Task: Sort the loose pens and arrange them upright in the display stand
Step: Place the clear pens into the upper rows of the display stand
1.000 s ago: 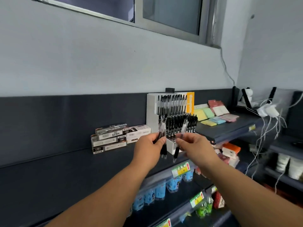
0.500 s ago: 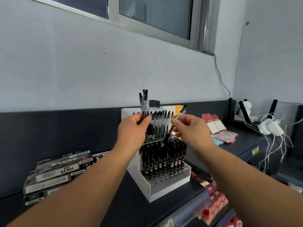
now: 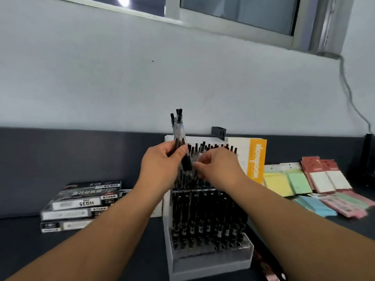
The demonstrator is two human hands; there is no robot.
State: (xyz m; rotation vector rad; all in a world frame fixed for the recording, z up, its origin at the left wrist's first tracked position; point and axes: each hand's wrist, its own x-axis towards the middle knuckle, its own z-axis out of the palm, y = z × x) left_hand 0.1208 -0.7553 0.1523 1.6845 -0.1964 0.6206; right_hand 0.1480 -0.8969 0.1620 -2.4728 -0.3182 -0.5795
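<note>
Holding item: left hand, fingers and thumb curled round a bundle of loose pens. The bundle stands nearly upright and rises above the knuckles; four black tops can be counted.

Right hand: just beside the left, fingers curled, fingertips almost touching the bundle. One tilted pen rises behind them; whether it is gripped cannot be told.

Display stand: one, white, two tiers, directly beneath and behind both hands. Lower tier, below the wrists, holds packed upright black pens, too blurred to count; upper tier, behind the fingers, holds a further row.

Boxes: a stack at least three high, left of the left forearm.

Note pads: several colours, right of the right forearm.
</note>
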